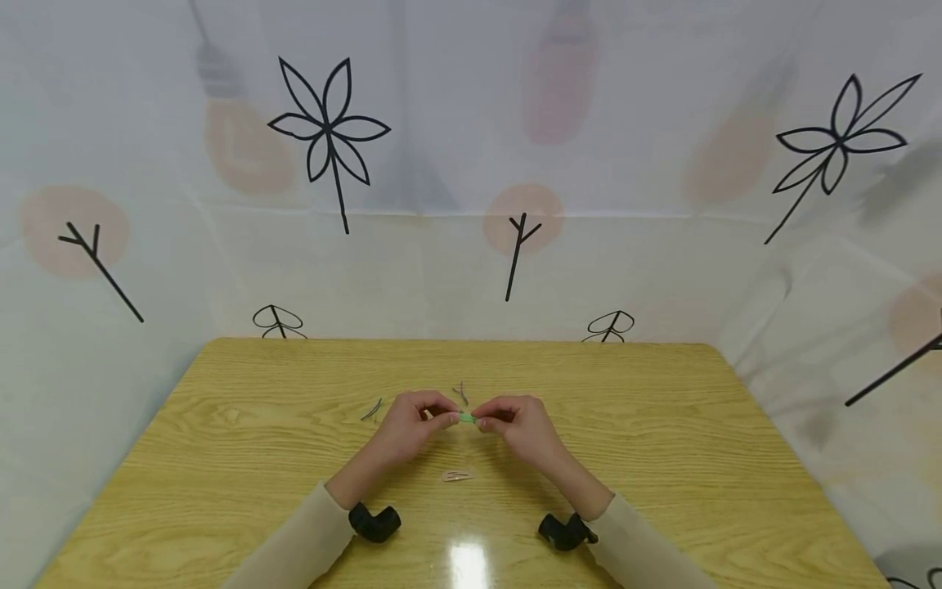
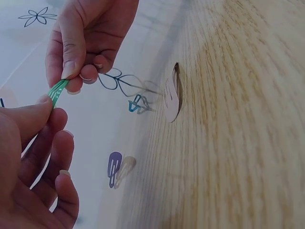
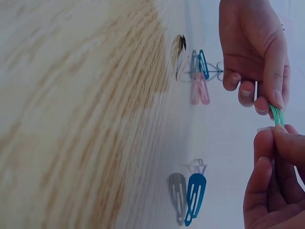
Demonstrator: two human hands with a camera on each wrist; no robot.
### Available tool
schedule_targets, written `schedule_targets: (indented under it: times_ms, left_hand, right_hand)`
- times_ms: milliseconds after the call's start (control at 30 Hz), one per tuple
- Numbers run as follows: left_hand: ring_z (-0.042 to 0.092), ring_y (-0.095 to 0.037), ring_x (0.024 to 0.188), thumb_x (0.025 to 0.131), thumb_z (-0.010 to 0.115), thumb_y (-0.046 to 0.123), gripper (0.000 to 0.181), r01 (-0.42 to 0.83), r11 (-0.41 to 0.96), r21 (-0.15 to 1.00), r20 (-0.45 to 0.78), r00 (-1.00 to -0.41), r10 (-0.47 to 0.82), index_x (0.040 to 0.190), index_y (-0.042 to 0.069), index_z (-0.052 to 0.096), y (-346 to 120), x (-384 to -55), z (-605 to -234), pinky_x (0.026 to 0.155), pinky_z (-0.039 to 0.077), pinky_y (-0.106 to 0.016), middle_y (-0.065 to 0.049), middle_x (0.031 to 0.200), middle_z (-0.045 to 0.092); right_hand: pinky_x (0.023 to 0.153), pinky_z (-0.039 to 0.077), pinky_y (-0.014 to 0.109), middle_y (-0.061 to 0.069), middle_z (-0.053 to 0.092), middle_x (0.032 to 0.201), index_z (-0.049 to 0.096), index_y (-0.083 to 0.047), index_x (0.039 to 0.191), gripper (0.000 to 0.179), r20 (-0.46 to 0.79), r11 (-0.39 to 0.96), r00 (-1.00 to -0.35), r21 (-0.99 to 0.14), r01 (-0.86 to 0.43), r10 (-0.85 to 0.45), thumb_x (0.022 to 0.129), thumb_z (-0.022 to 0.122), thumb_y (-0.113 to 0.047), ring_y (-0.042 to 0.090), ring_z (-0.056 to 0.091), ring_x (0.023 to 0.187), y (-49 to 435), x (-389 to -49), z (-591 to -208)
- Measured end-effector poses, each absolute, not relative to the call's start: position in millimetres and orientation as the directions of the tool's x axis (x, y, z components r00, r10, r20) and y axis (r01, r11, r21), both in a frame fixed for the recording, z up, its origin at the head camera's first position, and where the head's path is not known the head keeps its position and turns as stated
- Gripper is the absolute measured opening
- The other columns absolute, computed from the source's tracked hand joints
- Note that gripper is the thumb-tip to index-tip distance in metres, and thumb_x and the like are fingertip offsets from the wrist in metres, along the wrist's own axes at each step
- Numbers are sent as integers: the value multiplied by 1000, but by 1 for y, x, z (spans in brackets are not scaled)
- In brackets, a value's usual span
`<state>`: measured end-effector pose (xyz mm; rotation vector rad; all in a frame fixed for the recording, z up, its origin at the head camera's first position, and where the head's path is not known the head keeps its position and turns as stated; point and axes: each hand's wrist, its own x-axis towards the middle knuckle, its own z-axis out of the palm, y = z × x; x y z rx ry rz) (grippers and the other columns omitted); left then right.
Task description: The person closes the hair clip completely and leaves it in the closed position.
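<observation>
A small green snap hair clip (image 1: 467, 418) is held off the table between both hands. My left hand (image 1: 412, 427) pinches one end between thumb and forefinger. The other end is pinched by my right hand (image 1: 526, 427). In the left wrist view, the green clip (image 2: 57, 92) shows pale marks, and part of it is covered by the fingertips. Its slim middle is visible between the thumbs in the right wrist view. Nearer the person, a pale pink snap clip (image 1: 458, 475) lies on the table below the hands.
More snap clips lie on the wooden table (image 1: 625, 409): some left of the left hand (image 1: 372, 409), others just beyond the hands (image 1: 461, 393). The right wrist view shows a blue clip (image 3: 194, 198) and a pink one (image 3: 204, 89); a purple clip (image 2: 114, 169) appears in the left wrist view.
</observation>
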<state>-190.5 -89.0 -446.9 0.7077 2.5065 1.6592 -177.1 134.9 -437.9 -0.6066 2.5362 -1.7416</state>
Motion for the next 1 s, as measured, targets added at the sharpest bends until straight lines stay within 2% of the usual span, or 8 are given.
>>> schedule_targets:
  times_ms: [167,433,600,833,1000]
  left_hand:
    - [60,-18,78,96,69,25,9,339,313,887,196,-891,409,98,20,77,-91,-190,-449,64,49,-31,6,94,70]
    - [60,-29,74,97,69,24,10,318,310,896,175,-894,413,100,18,77,-93,-189,-450,59,47,-29,5,93,70]
    - [58,-22,73,96,69,24,8,289,345,893,137,-905,403,98,20,76,-94,-187,-453,60,45,-28,6,91,69]
    - [60,-19,79,94,70,13,7,291,368,883,122,-900,419,97,12,77,-94,-180,-444,67,46,-30,0,88,70]
    - [60,-15,80,95,71,23,8,281,370,885,87,-883,461,97,19,77,-101,-185,-458,69,47,-30,5,89,70]
  right_hand:
    - [71,57,43,8,74,91,78,-5,97,8,196,309,-922,-901,-304,-333,90,73,-4,19,70,80,134,-177,-439]
    - [62,53,28,7,73,89,77,-6,97,7,205,332,-912,-884,-328,-355,90,73,-7,29,68,77,134,-178,-444]
    - [61,50,26,0,73,89,78,-10,96,7,172,393,-916,-863,-317,-362,91,73,-9,26,65,75,133,-176,-443]
    - [63,52,27,0,73,92,78,-11,95,8,159,419,-904,-845,-332,-396,92,72,-7,18,65,76,132,-174,-443]
    - [64,52,27,-1,72,93,78,-12,95,9,132,444,-900,-834,-328,-416,93,71,-7,17,64,78,132,-174,-447]
